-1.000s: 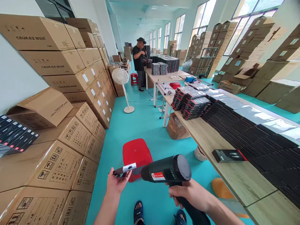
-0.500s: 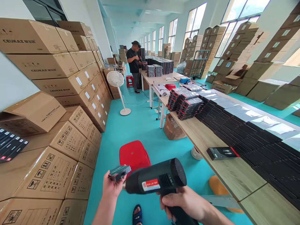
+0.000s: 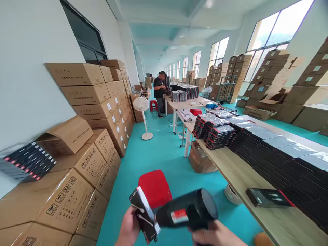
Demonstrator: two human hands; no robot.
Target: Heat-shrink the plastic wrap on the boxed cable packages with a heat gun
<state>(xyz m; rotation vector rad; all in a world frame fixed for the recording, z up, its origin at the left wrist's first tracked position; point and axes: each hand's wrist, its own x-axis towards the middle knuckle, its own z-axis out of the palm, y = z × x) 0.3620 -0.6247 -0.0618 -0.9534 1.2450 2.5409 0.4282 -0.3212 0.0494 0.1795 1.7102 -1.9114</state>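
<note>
My left hand [image 3: 128,225] is closed around a slim black box [image 3: 140,207] with pictures of cables printed on its face. The box is tilted, and its glossy side catches the light. My right hand [image 3: 214,235] grips the handle of a black heat gun [image 3: 191,211] with a red and white label. The gun points left, and its nozzle is right by the box's side edge; whether they touch I cannot tell. Behind the box stands a red plastic stool [image 3: 155,188]. A similar black box [image 3: 269,197] lies on the wooden table [image 3: 232,162] to the right.
Stacked black boxes [image 3: 214,131] line the table. Cartons [image 3: 77,191] rise along the left wall, with a row of black boxes [image 3: 30,160] on top. A white fan [image 3: 141,104] stands ahead. A person [image 3: 159,92] stands at a farther table.
My left hand has turned the box so its printed face shows, and the box sits closer to the heat gun's nozzle. The view has tilted upward and shifted left.
</note>
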